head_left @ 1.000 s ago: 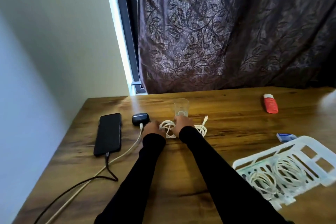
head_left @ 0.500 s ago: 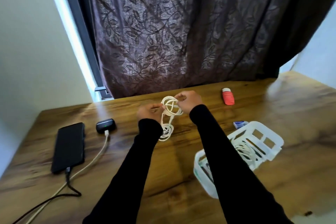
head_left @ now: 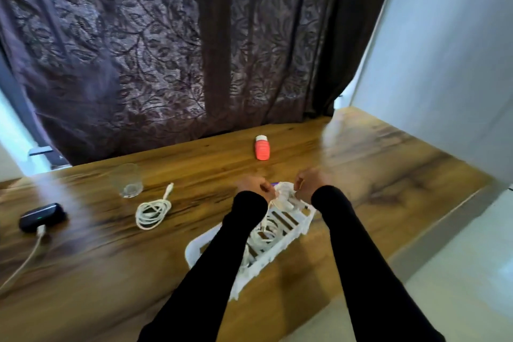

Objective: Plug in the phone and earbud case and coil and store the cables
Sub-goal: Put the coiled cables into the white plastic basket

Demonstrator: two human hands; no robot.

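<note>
Both hands hold one coiled white cable over the far end of the white slotted basket. My left hand pinches its left side and my right hand pinches its right side. More white coils lie inside the basket, partly hidden by my left sleeve. Another coiled white cable lies on the table left of the basket. The black earbud case sits at the far left with a white cable plugged into it. The phone is out of view.
A clear glass stands behind the loose coil. A red and white small bottle lies near the curtain. The wooden table ends at the right beside a pale wall, with floor below.
The view swung right, so the phone left the picture. Both hands carried the coiled cable rightward from the table's middle to above the basket. The second coil stayed on the table.
</note>
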